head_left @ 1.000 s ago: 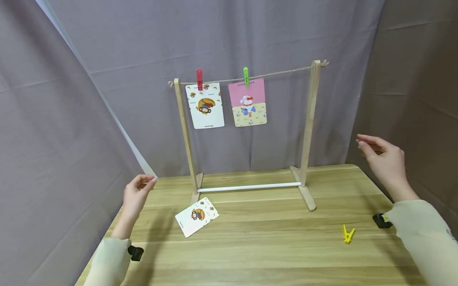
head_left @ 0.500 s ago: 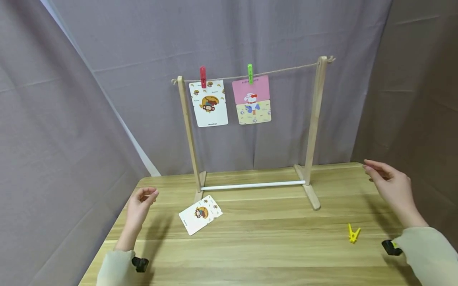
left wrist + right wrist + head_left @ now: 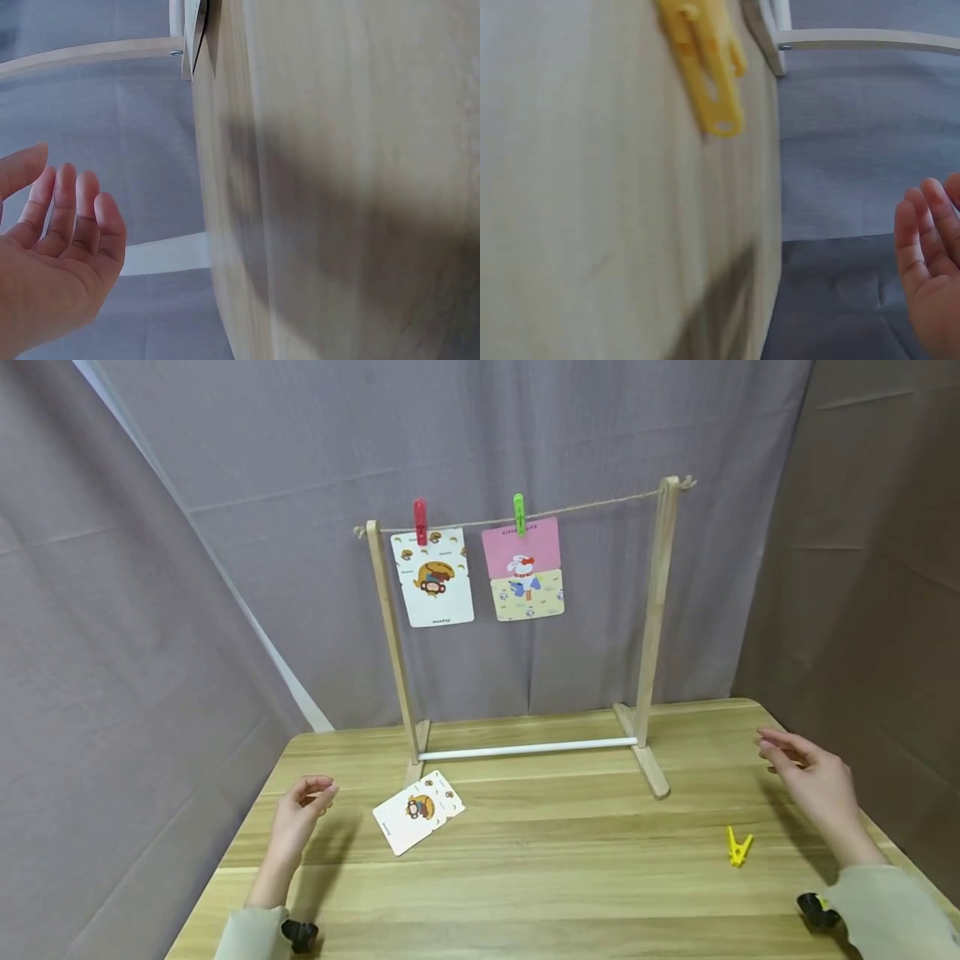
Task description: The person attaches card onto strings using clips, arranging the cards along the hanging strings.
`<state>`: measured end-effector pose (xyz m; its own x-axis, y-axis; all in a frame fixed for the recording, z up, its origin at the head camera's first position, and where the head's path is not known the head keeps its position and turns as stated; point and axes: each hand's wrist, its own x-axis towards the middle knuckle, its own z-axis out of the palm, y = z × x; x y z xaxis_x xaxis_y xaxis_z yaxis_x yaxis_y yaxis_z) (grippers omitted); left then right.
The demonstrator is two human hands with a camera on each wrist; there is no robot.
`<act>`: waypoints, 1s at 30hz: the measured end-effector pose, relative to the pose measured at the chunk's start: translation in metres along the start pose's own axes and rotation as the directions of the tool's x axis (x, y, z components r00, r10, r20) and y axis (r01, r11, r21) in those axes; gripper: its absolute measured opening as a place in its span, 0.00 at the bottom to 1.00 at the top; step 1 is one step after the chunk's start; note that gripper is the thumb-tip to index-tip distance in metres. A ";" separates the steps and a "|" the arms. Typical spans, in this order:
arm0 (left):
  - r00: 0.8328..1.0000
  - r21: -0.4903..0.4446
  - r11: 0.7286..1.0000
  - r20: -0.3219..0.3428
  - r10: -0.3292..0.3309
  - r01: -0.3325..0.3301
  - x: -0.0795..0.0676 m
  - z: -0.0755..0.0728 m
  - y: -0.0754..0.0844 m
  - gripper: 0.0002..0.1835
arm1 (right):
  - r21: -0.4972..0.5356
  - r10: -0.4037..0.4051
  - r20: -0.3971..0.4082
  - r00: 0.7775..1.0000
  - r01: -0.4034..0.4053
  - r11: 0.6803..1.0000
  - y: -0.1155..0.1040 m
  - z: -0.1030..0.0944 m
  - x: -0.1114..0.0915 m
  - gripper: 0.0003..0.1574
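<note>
While your left hand (image 3: 298,814) hovers above the wood-grained counter (image 3: 562,877) with relaxed, softly bent fingers, a flat, round-cornered monkey card (image 3: 419,812) lies near it, by the slim wooden rack (image 3: 653,610). Your right hand (image 3: 816,781), its fingers loosely curved, is raised near the V-shaped yellow plastic peg (image 3: 738,858) on the counter, and rough twine (image 3: 600,505) spans the rack's top.
</note>
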<state>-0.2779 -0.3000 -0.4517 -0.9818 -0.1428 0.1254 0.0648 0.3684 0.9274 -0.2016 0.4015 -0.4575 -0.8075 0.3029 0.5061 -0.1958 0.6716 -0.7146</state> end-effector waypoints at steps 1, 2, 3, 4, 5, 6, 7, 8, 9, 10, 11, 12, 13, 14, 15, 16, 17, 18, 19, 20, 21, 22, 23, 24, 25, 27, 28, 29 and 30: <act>1.000 -0.007 1.000 -0.002 -0.004 0.004 0.000 0.001 -0.001 0.18 | -0.010 0.005 0.006 1.000 -0.005 1.000 0.001 0.000 -0.001 0.25; 1.000 -0.015 1.000 -0.010 -0.008 0.008 0.000 0.001 -0.002 0.18 | -0.017 0.009 0.012 1.000 -0.008 1.000 0.002 0.001 -0.002 0.26; 1.000 -0.016 1.000 -0.011 -0.008 0.007 -0.001 0.002 -0.003 0.18 | -0.020 0.013 0.018 1.000 -0.012 1.000 0.003 0.001 -0.003 0.26; 1.000 -0.019 1.000 -0.012 -0.002 0.001 -0.001 0.002 -0.004 0.18 | -0.021 0.017 0.023 1.000 -0.016 1.000 0.004 0.001 -0.003 0.27; 1.000 -0.020 1.000 -0.012 0.001 -0.001 0.000 0.002 -0.009 0.19 | -0.015 0.020 0.032 0.999 -0.020 1.000 0.004 0.002 -0.003 0.27; 1.000 -0.017 1.000 -0.004 -0.005 0.005 -0.001 0.002 -0.009 0.20 | -0.006 0.021 0.040 0.999 -0.021 1.000 0.004 0.002 -0.004 0.27; 1.000 -0.015 1.000 -0.001 -0.004 0.004 -0.002 0.003 -0.009 0.20 | -0.002 0.022 0.048 0.999 -0.022 1.000 0.005 0.002 -0.004 0.27; 1.000 -0.009 1.000 0.005 -0.005 0.005 -0.003 0.003 -0.010 0.20 | -0.007 0.025 0.058 0.998 -0.025 1.000 0.005 0.002 -0.004 0.27; 1.000 -0.005 1.000 0.011 -0.003 0.003 -0.003 0.004 -0.011 0.20 | -0.016 0.029 0.073 0.997 -0.028 0.999 0.006 0.002 -0.003 0.27; 1.000 -0.004 1.000 0.017 -0.002 0.002 -0.004 0.005 -0.012 0.19 | -0.029 0.036 0.092 0.995 -0.033 0.999 0.007 0.001 -0.003 0.28; 1.000 -0.005 1.000 0.022 -0.001 0.001 -0.004 0.006 -0.013 0.19 | -0.049 0.042 0.111 0.993 -0.037 0.998 0.009 0.000 -0.003 0.29; 1.000 -0.006 1.000 0.028 0.001 0.000 -0.004 0.007 -0.015 0.19 | -0.073 0.048 0.130 0.990 -0.038 0.997 0.010 0.000 -0.003 0.29; 1.000 -0.015 1.000 0.029 0.002 -0.001 -0.004 0.008 -0.016 0.18 | -0.096 0.055 0.154 0.987 -0.040 0.995 0.011 -0.001 -0.003 0.30; 0.999 -0.016 1.000 0.033 0.002 -0.001 -0.005 0.009 -0.017 0.19 | -0.119 0.062 0.179 0.982 -0.041 0.992 0.013 -0.002 -0.003 0.30; 0.999 -0.022 1.000 0.035 -0.001 0.002 -0.005 0.010 -0.018 0.19 | -0.137 0.067 0.204 0.977 -0.040 0.990 0.015 -0.003 -0.003 0.30; 0.999 -0.025 1.000 0.039 -0.005 0.006 -0.005 0.011 -0.019 0.19 | -0.152 0.073 0.226 0.971 -0.039 0.988 0.017 -0.004 -0.003 0.31; 0.999 -0.029 1.000 0.040 -0.010 0.011 -0.006 0.011 -0.019 0.20 | -0.158 0.075 0.249 0.966 -0.036 0.987 0.019 -0.005 -0.003 0.31; 0.999 -0.030 0.999 0.042 -0.017 0.018 -0.006 0.012 -0.019 0.21 | -0.157 0.076 0.277 0.958 -0.033 0.987 0.020 -0.006 -0.004 0.31; 0.999 -0.028 0.999 0.046 -0.026 0.028 -0.006 0.012 -0.019 0.22 | -0.148 0.075 0.308 0.949 -0.030 0.989 0.022 -0.007 -0.004 0.32; 0.998 -0.021 0.999 0.053 -0.034 0.036 -0.006 0.012 -0.019 0.22 | -0.144 0.079 0.333 0.940 -0.032 0.989 0.024 -0.008 -0.004 0.33; 0.997 -0.018 0.999 0.061 -0.043 0.044 -0.006 0.013 -0.019 0.23 | -0.135 0.078 0.360 0.930 -0.031 0.990 0.026 -0.009 -0.004 0.33; 0.996 -0.013 0.999 0.072 -0.050 0.051 -0.006 0.013 -0.019 0.23 | -0.126 0.077 0.386 0.919 -0.031 0.992 0.027 -0.011 -0.004 0.34; 0.995 -0.007 0.998 0.081 -0.058 0.059 -0.006 0.013 -0.019 0.23 | -0.115 0.077 0.414 0.907 -0.032 0.993 0.029 -0.012 -0.004 0.34; 0.994 0.003 0.998 0.092 -0.066 0.066 -0.006 0.014 -0.019 0.23 | -0.111 0.073 0.434 0.898 -0.027 0.993 0.030 -0.012 -0.004 0.34; 0.992 0.011 0.998 0.106 -0.069 0.068 -0.006 0.014 -0.019 0.23 | -0.111 0.073 0.455 0.888 -0.025 0.994 0.031 -0.013 -0.004 0.34; 0.988 0.017 0.997 0.133 -0.081 0.079 -0.006 0.016 -0.020 0.23 | -0.124 0.066 0.480 0.875 -0.007 0.992 0.033 -0.014 -0.004 0.33; 0.986 0.016 0.996 0.142 -0.088 0.086 -0.006 0.016 -0.020 0.23 | -0.131 0.066 0.495 0.866 0.000 0.991 0.034 -0.014 -0.004 0.33; 0.984 0.017 0.996 0.150 -0.094 0.093 -0.007 0.017 -0.021 0.23 | -0.135 0.053 0.509 0.859 0.019 0.991 0.035 -0.013 -0.005 0.32; 0.982 0.017 0.995 0.158 -0.100 0.099 -0.007 0.018 -0.021 0.24 | -0.139 0.046 0.522 0.852 0.031 0.990 0.036 -0.013 -0.005 0.32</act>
<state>-0.2756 -0.2906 -0.4784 -0.9992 -0.0319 -0.0254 -0.0353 0.3685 0.9290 -0.1976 0.4329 -0.4798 -0.9873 -0.0639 0.1456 -0.1418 0.7679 -0.6247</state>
